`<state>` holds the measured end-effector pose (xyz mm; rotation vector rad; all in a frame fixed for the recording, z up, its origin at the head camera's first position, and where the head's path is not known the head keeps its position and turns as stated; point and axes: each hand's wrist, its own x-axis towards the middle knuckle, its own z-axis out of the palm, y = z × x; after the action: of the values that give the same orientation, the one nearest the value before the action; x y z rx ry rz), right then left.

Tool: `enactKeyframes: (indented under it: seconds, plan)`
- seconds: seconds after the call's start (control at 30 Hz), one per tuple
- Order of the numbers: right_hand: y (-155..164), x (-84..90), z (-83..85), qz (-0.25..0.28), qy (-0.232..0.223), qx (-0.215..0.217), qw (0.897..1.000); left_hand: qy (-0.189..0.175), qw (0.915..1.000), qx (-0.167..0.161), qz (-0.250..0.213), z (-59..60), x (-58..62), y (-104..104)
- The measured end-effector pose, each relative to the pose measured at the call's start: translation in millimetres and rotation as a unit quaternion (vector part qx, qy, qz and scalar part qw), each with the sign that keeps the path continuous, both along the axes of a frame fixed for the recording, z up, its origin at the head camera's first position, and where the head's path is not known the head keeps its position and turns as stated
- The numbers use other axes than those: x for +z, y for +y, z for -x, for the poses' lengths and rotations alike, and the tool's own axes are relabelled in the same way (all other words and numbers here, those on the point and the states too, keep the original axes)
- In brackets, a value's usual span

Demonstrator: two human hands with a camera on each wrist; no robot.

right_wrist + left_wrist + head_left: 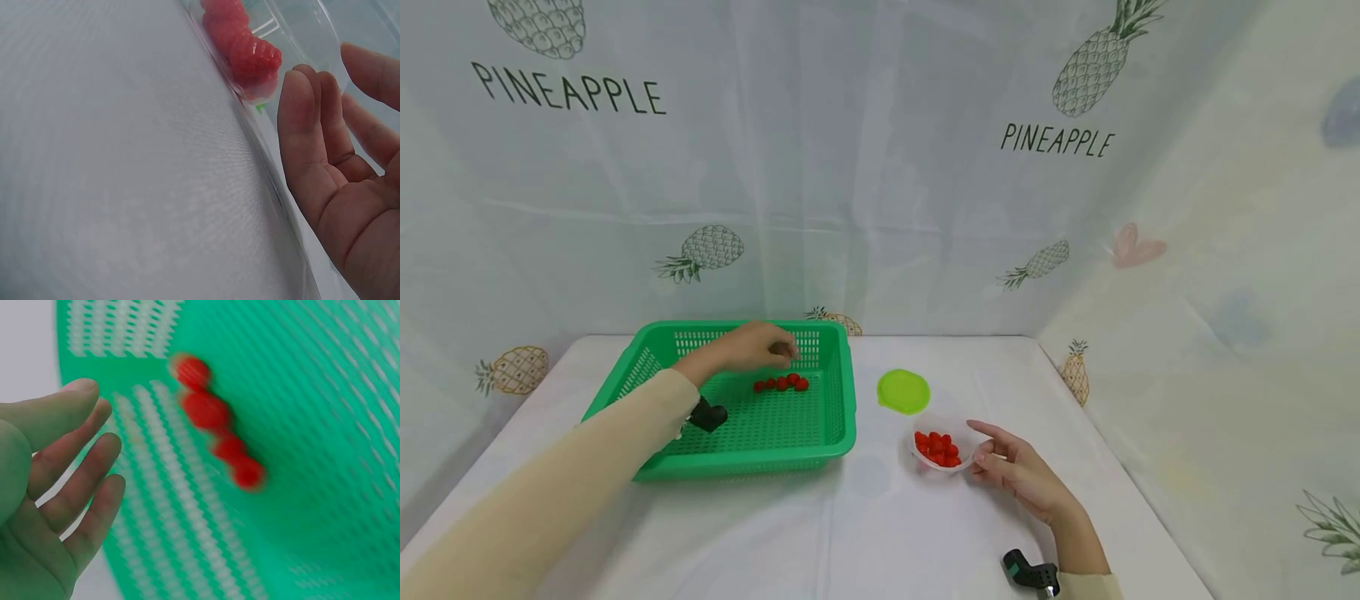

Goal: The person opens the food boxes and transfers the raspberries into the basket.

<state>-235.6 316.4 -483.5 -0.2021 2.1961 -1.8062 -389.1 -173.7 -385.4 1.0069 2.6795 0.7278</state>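
Observation:
In the head view, my left hand (758,346) hovers over the far part of a green slotted basket (827,456). The left wrist view shows the fingers of that hand (62,481) loosely bent, with nothing between them. Several small red berries (782,383) lie in a short row on the basket floor, apart from the hand. My right hand (1018,475) is beside a clear plastic bowl (917,467), fingertips at its right rim; whether they touch is hard to tell. Bumpy, glossy red berries (255,57), raspberry-like, fill part of the bowl.
A lime-green round lid (903,392) lies flat behind the bowl. The white-covered table (760,542) meets a hanging pineapple-print cloth (895,275) at its back edge. Dark wrist devices are on both arms, the left one over the basket.

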Motion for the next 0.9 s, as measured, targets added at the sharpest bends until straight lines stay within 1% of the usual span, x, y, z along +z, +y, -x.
enactKeyframes:
  seconds: [0.07,0.17,0.27,0.33,0.47,0.57,0.63,0.77,0.9]
  plan:
    - [0,0.7,0.0,0.001,-0.002,-0.003,1.000,0.002,0.9999,-0.010,-0.008,-7.3,12.4,15]
    - [0,0.9,-0.1,0.003,-0.004,-0.002,1.000,0.018,0.9988,-0.044,-0.011,-19.1,28.7,38]
    - [-1,0.1,0.3,0.010,-0.007,-0.003,1.000,0.036,0.9967,-0.072,-0.010,-28.5,37.8,61]
    - [-1,-0.6,0.8,0.013,-0.009,-0.004,1.000,0.038,0.9955,-0.086,-0.015,-33.8,41.1,75]
    - [0,-1.8,2.7,0.013,-0.004,0.003,1.000,0.044,0.9927,-0.110,-0.022,-41.0,43.4,102]
    - [-2,-2.6,2.9,0.012,-0.005,0.002,1.000,0.048,0.9906,-0.127,-0.021,-46.0,41.5,121]
    - [-3,-3.2,2.2,0.012,-0.008,0.000,1.000,0.049,0.9898,-0.133,-0.015,-49.8,38.5,133]
    - [-3,-3.4,1.0,0.008,-0.008,-0.004,1.000,0.044,0.9888,-0.142,-0.019,-58.4,32.0,156]
    - [-2,-2.0,0.1,0.005,-0.006,-0.009,1.000,0.030,0.9885,-0.147,-0.013,-65.6,26.1,178]
